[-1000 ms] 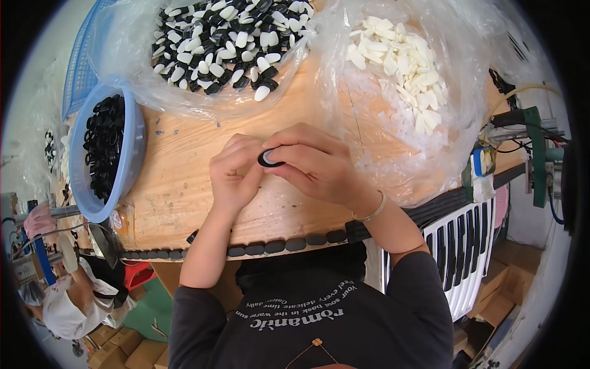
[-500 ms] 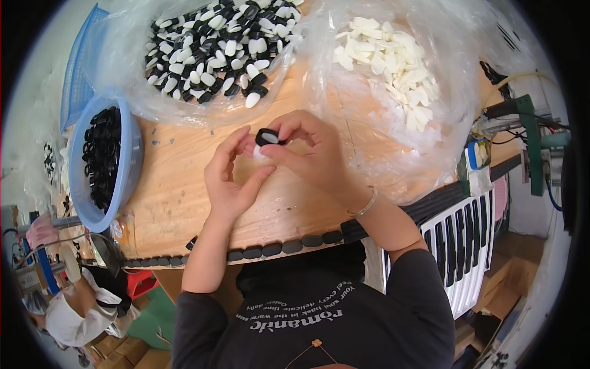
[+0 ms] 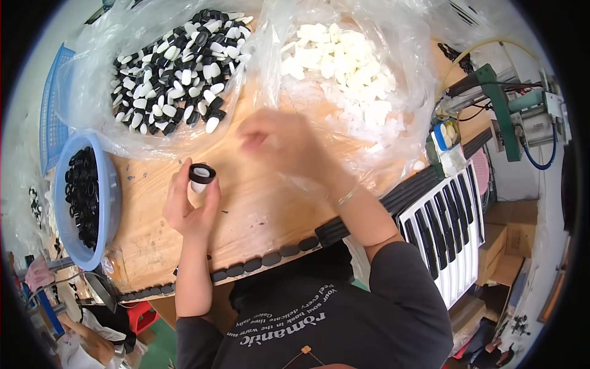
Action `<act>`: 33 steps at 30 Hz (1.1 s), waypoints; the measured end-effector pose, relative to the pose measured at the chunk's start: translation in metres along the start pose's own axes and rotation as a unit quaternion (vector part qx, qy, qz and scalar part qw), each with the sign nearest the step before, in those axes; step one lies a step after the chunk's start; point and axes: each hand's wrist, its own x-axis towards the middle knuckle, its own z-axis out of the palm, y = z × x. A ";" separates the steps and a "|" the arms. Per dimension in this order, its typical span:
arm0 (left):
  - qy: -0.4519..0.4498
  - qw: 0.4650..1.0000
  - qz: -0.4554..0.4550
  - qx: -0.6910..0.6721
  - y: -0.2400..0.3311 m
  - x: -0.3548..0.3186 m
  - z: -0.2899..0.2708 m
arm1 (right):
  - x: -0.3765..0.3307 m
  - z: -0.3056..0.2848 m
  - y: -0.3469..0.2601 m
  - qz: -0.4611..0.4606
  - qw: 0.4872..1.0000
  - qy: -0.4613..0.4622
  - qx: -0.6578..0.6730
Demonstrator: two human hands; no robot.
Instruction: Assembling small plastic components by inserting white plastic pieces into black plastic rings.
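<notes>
Left hand pinches one black-and-white cap; blurred right hand—grip unclear—hovers beside the white-parts bag—heaps left.

Bright even light, glare on plastic bags; right hand motion-blurred; rim bent, perhaps softer.

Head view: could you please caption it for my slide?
Left hand holds a black-and-white cap above the wooden table; blurred right hand nears the bag of white parts.
</notes>
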 end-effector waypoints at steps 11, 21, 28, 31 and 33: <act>-0.046 0.961 -0.146 -0.230 -0.007 -0.002 0.000 | 0.000 -0.053 0.060 0.119 0.904 -0.100 -0.398; 0.011 0.993 0.087 -0.076 0.006 0.002 0.005 | -0.003 -0.002 -0.009 0.097 0.984 0.035 0.144; 0.015 0.990 0.139 -0.033 0.015 0.005 0.009 | -0.017 0.029 -0.025 -0.091 0.985 0.097 0.109; 0.013 0.989 0.144 -0.029 0.016 0.006 0.008 | -0.017 0.032 -0.024 -0.159 0.983 0.090 0.028; 0.009 0.989 0.145 -0.028 0.016 0.006 0.007 | -0.017 0.034 -0.024 -0.182 0.980 0.080 0.007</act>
